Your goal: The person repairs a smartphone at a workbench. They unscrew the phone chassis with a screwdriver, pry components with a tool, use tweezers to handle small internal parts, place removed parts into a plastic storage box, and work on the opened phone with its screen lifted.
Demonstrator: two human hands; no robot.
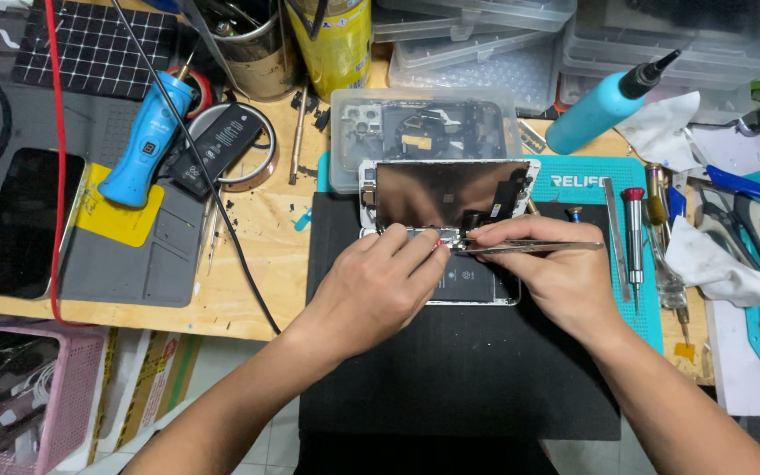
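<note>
1. Two bare hands meet over an opened white-framed smartphone [477,286] that lies on a black rectangular work mat [459,369] on the wooden surface [257,255].
2. The left hand [371,290] rests on the phone's left edge, fingers curled, thumb and forefinger pinched together at the phone's upper edge; whether anything small sits between them cannot be told.
3. The right hand [556,273] is closed around a pair of thin silver metal tweezers [529,247], held nearly level, tips pointing toward the left hand's fingertips and almost touching them.
4. Just beyond both hands the phone's dark glossy screen panel [450,192] stands tilted up from the body, hinged along its top edge.
5. Behind that screen is a clear plastic tray [424,132] holding phone parts.
6. To the right of the right hand, on a teal rubber mat [573,180], lie a red-capped metal screwdriver [633,237] and other slim tools side by side.
7. Farther right and beyond is a teal squeeze bottle with a black nozzle [609,101], lying tilted.
8. Well to the left of the left hand, a blue cylindrical handheld tool [147,141] lies on a grey silicone mat [125,264] beside a dark tablet [19,220].
</note>
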